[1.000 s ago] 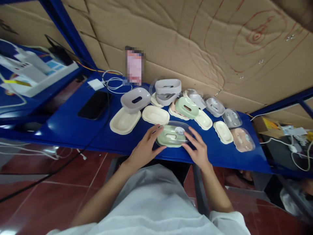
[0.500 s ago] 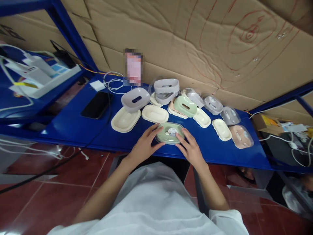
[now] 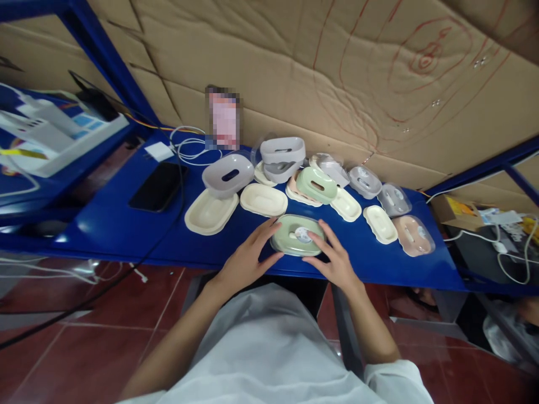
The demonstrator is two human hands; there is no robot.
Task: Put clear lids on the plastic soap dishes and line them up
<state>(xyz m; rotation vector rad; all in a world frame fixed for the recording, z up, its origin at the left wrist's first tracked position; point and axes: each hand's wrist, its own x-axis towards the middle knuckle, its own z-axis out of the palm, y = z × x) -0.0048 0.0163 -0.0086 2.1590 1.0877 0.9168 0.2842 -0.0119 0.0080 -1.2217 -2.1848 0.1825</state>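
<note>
Brown cardboard [image 3: 261,73] backs everything, red lines drawn on it. Blue table [image 3: 236,252] runs across in front of me. Pale shirt [image 3: 273,348] on me, just below the near edge.

My left hand [image 3: 248,261]: thumb and fingers set apart, pinching the left end of the green box, thumb on its near side, fingers on the far side. My right hand [image 3: 339,261]: fingers spread, gripping the right end, thumb near side, index at the label.

The green box [image 3: 284,231] is between my hands, over the table's near part, clear cover [image 3: 301,217] on top. Can't tell if it touches the table.

Beyond it: a grey box [image 3: 213,175] overlapping the far edge of a cream tray [image 3: 210,213] on the left; a taller grey pair [image 3: 272,145], one on the other, at the back; a second green box [image 3: 309,178], uncovered, tilted, over a pink piece. To the right, a pink box [image 3: 415,235] under clear plastic, beside a smaller cream tray [image 3: 380,224]. Another cream tray [image 3: 264,200] lies flat just beyond my left fingers.

Black phone [image 3: 158,187] on the left, white charger [image 3: 159,151] behind it. Smallest: the round label [image 3: 302,234] on top, print unreadable.
</note>
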